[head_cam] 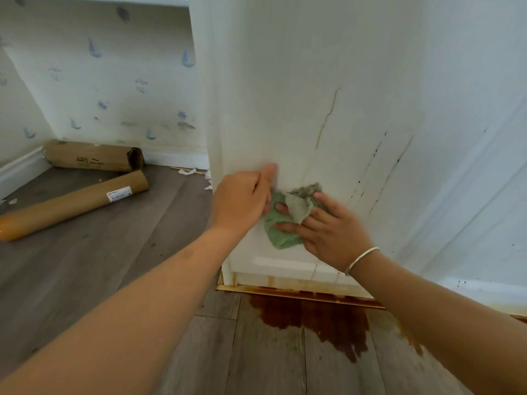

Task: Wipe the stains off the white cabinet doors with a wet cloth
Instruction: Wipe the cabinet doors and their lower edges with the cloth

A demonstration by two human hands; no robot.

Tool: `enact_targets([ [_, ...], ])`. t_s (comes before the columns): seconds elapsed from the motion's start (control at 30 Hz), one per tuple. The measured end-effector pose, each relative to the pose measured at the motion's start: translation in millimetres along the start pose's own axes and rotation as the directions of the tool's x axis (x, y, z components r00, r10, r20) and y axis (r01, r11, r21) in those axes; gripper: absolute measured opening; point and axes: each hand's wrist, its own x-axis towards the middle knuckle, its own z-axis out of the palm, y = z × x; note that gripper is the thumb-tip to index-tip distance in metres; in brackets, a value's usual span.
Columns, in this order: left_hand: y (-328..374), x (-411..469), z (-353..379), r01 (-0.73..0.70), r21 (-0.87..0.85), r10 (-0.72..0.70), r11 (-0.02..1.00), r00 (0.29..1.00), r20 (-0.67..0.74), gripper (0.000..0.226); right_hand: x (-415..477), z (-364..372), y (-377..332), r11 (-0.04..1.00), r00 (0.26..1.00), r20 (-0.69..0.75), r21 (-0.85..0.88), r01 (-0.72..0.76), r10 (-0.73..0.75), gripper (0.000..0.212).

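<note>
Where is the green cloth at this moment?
In the head view, near the centre, the green cloth lies against the lower white cabinet door, under the right hand and beside the left hand, above the brown floor stain.

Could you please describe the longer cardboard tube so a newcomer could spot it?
On the grey floor left of the white cabinet lie two brown rolls. It is the long smooth tube nearer the camera, bearing a white label, unlike the crumpled roll by the skirting.
</note>
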Motion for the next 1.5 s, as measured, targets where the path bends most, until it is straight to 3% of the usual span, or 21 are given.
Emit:
enact_targets([
  [0.07,3.2,5.0,0.6,-0.015,0.021,0.015,1.0,1.0,0.006,0.066,-1.1,2.8,-21.3,0.996,0.996,-0.035,0.038,-0.077,0.078,0.07],
  [0.17,1.7,6.6,0.3,-0.064,0.054,0.063,0.996,0.998,0.015,0.069,-4.4,7.4,-53.3,0.998,0.992,0.126,0.067,-0.01,0.001,0.085],
  [0.27,-2.4,11.6,-3.9,-0.089,0.045,0.087,0.995,0.995,0.037,0.068,4.1,13.0,-49.5,0.994,0.979,0.173,-0.011,0.113,-0.109,0.069],
  [0.37,-1.3,14.6,-7.4,-0.096,0.065,0.09,0.993,0.992,0.083,0.068,9.5,19.6,-34.4,0.967,0.972,0.106,-0.127,0.22,-0.208,0.048],
  [0.47,2.7,14.6,-12.3,-0.127,0.187,0.115,0.974,0.99,0.078,0.067,9.7,17.4,-26.6,0.935,0.963,0.112,-0.238,0.264,-0.244,0.043],
  [0.53,6.7,17.1,-15.7,-0.149,0.259,0.128,0.954,0.987,0.097,0.067,8.9,20.1,-39.5,0.94,0.921,0.27,-0.118,0.321,-0.281,0.049],
  [0.57,8.3,18.4,-17.3,-0.155,0.28,0.125,0.948,0.985,0.122,0.068,11.1,13.7,-48.4,0.958,0.905,0.355,-0.073,0.277,-0.234,0.052],
  [0.63,7.2,20.5,-18.6,-0.154,0.296,0.111,0.943,0.981,0.16,0.071,12.2,10.1,-64.2,0.972,0.887,0.45,-0.146,0.186,-0.102,0.062],
  [0.73,3.5,21.7,-16.7,-0.143,0.257,0.1,0.956,0.98,0.172,0.07,18.2,-1.5,-76.3,0.936,0.821,0.504,-0.067,0.346,-0.267,0.065],
  [0.87,-0.6,21.9,-17.9,-0.147,0.264,0.106,0.953,0.981,0.164,0.068,13.6,2.2,-75.1,0.943,0.882,0.366,-0.033,0.331,-0.296,0.064],
  [1.1,0.8,21.0,-20.2,-0.131,0.227,0.085,0.965,0.976,0.201,0.067,-22.1,17.2,-65.6,0.947,0.89,0.341,0.001,0.323,-0.304,0.071],
  [1.2,1.9,21.7,-20.4,-0.09,0.201,0.041,0.975,0.971,0.236,0.068,-49.4,21.5,-48.8,0.929,0.822,0.449,0.051,0.368,-0.35,0.072],
  [1.3,3.4,22.7,-22.3,-0.067,0.217,0.012,0.974,0.969,0.249,0.068,-51.1,31.2,-29.1,0.95,0.906,0.312,-0.034,0.31,-0.285,0.077],
  [1.37,3.7,23.8,-22.8,-0.052,0.225,-0.007,0.973,0.967,0.255,0.067,-41.1,26.2,-15.2,0.972,0.96,0.153,0.009,0.235,-0.233,0.059],
  [1.4,4.5,23.6,-23.0,-0.049,0.233,-0.015,0.971,0.965,0.262,0.067,-33.9,20.8,-7.3,0.983,0.977,0.109,0.026,0.183,-0.184,0.051],
  [1.5,9.2,22.4,-23.2,-0.048,0.26,-0.023,0.964,0.965,0.263,0.067,-9.5,-9.3,31.5,0.999,0.995,-0.098,0.04,0.005,-0.001,0.057],
])
